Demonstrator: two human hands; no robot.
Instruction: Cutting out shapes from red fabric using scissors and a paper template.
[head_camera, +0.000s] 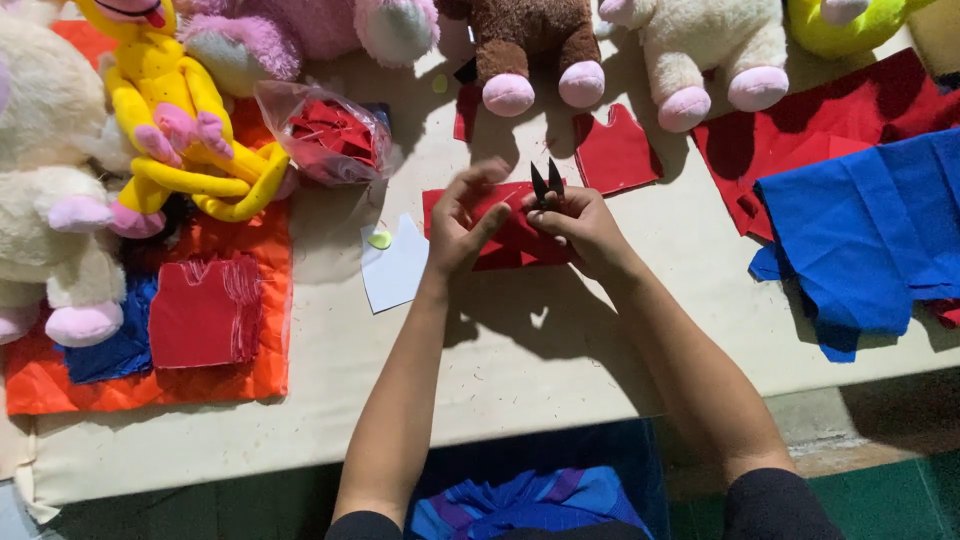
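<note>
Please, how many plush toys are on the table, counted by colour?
Cream plush toys: 2
Yellow plush toy: 1
Pink plush toy: 1
Brown plush toy: 1
Yellow-green plush toy: 1, partly cut off by the top edge
Total: 6

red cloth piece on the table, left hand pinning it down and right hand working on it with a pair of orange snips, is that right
Not quite: the snips are black, not orange, as the head view shows. The rest holds: the left hand pins the red cloth piece on the table while the right hand works on it with the snips.
</note>
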